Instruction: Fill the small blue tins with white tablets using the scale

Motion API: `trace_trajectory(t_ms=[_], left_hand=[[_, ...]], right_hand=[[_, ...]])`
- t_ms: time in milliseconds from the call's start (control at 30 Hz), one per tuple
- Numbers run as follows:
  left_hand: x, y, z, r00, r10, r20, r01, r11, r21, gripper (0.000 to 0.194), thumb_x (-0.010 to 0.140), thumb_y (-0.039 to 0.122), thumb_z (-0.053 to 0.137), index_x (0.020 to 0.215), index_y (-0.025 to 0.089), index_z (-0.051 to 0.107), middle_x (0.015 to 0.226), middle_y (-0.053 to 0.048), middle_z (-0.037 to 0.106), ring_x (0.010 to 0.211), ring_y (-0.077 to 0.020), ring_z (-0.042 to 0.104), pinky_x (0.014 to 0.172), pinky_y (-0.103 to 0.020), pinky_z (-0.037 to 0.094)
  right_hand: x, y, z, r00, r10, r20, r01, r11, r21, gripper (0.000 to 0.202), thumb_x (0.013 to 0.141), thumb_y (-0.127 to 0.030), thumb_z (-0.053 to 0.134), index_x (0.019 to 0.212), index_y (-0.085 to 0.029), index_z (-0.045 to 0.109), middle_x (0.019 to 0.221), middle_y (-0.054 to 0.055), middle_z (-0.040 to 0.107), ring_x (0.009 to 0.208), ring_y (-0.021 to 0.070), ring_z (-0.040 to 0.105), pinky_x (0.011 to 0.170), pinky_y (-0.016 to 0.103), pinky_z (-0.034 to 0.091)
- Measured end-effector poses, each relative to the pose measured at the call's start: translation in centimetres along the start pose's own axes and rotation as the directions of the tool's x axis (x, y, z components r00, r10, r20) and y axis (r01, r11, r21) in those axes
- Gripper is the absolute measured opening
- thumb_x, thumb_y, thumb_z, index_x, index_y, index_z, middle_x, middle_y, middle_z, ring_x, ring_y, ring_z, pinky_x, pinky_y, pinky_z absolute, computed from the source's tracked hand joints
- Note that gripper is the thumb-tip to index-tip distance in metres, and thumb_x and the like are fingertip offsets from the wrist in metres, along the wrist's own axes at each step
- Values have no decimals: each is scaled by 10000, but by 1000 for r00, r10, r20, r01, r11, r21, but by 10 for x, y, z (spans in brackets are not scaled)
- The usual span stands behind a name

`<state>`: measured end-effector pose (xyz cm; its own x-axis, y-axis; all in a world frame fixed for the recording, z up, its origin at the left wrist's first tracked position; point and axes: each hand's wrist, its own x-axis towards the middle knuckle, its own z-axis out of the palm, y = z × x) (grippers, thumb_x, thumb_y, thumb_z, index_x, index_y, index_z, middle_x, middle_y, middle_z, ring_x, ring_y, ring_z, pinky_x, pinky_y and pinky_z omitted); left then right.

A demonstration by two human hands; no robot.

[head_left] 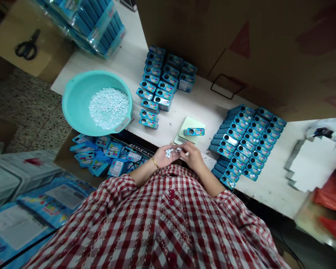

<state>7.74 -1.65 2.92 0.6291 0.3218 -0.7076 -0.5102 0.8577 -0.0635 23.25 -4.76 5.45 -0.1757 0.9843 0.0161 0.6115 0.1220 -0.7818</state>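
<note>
Resting in the cupped left hand (162, 157), white tablets (168, 152) touch the right hand's (194, 156) fingertips (182, 150).

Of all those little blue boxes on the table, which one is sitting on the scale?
The single blue box lying on its side on the pale green scale, just beyond the hands. All the others stand packed in two groups, left and right.
</note>
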Motion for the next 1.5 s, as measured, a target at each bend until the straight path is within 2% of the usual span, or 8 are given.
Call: trace_trajectory(t_ms=[133,367,533,867,1100,1233,1333,1500], left_hand=[[11,8,17,998,29,57,-31,999,40,287,853,189,395,942,45,628,931,-166,676,971,-226,621,915,-362,426],[21,17,22,996,83,23,-84,996,29,273,847,180,399,933,52,625,973,-160,672,1036,-225,596,937,-349,423],[11,15,7,995,94,-35,-94,996,6,269,841,169,403,925,46,628,977,-165,671,1023,-224,603,932,-345,432],[-4,15,-18,984,107,-142,-110,994,-12,257,832,133,411,922,61,640,846,-131,692,853,-181,657,787,-283,511],[-1,5,-22,991,39,-131,-37,999,20,233,835,130,426,898,72,642,814,-122,692,797,-170,662,771,-285,512],[2,-4,-20,996,-30,-78,34,998,49,245,848,134,415,849,58,648,828,-142,691,769,-178,663,755,-285,503],[5,-7,-21,997,-77,-22,78,996,52,248,850,122,418,849,36,651,785,-151,684,719,-175,659,697,-269,497],[5,0,-24,995,-58,-86,64,995,71,223,840,110,444,826,41,656,754,-153,672,689,-166,653,571,-220,465]], right_hand=[[26,23,-29,988,86,-131,-94,994,-53,117,804,-203,512,863,-187,611,814,38,595,671,128,541,657,270,486],[43,44,-36,987,109,-115,-131,968,-212,159,806,-184,489,870,-181,635,858,58,619,754,154,571,717,282,468],[41,42,-33,955,153,-253,-163,986,-20,133,804,-233,516,788,-186,639,797,33,639,742,146,586,680,275,481],[16,44,-44,806,357,-473,-263,931,253,163,770,-334,577,813,-187,634,775,18,627,689,140,591,626,282,495],[-9,21,-25,829,369,-419,-257,918,302,117,766,-302,590,785,-200,642,788,26,636,729,152,601,671,308,505],[-20,2,-6,934,271,-234,-205,941,269,131,812,-291,548,815,-212,653,801,35,647,767,160,612,697,315,513],[-22,2,-5,990,112,-79,-105,990,99,195,834,-320,532,968,-234,644,949,62,653,921,190,598,828,372,493],[3,46,-34,990,84,-116,-123,911,-393,421,813,-290,544,1227,-223,500,1245,114,515,1136,274,449,945,484,389]])
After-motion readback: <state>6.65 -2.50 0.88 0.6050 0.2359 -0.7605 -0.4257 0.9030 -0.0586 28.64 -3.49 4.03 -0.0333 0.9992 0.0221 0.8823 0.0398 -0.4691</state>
